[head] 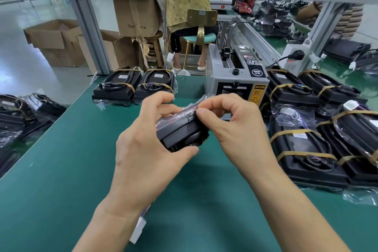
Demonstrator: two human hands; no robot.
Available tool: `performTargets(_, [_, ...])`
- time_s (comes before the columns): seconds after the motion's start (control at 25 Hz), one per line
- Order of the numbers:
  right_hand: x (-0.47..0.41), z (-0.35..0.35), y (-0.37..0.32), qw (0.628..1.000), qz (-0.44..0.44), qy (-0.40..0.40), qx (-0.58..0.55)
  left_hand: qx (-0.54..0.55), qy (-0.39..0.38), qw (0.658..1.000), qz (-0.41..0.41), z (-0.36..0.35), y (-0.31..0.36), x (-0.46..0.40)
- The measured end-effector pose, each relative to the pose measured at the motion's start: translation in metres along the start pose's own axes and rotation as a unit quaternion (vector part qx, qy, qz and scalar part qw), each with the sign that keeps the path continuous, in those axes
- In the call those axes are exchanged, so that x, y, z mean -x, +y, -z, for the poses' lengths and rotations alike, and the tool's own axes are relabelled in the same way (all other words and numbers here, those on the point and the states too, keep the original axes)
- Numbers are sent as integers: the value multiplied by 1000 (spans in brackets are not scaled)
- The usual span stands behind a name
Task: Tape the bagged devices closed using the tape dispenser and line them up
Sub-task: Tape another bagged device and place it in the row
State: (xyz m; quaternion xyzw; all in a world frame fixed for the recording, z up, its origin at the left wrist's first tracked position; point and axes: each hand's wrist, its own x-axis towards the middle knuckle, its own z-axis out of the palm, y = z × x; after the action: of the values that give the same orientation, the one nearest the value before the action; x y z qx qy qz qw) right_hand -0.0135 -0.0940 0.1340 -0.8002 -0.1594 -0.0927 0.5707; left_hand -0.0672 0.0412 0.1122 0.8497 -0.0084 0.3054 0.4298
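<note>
Head: fingers (pixel 163 98) around bagged device (pixel 182 131)

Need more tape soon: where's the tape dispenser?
Head view: the tape dispenser stands at the green table's far edge, right of centre, behind the hands.

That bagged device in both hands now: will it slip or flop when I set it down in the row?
The bagged device looks rigid, a hard black casing, so likely no sag. Its glossy clear bag may slide under the left hand. The loose bag end by the right hand probably flops.
</note>
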Motion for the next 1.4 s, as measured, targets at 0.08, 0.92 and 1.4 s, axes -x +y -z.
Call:
performTargets(0.08, [2, -1, 0, 1000, 3, -4, -7, 17, 0, 1000, 3, 3, -2, 0])
performTargets(0.92, [-37, 2, 47, 949, 44, -300, 84, 169, 22, 985, 33, 51, -59, 10])
performTargets(1.4, [-34, -38, 34, 937, 150, -256, 186, 267, 64, 944, 184, 65, -92, 23])
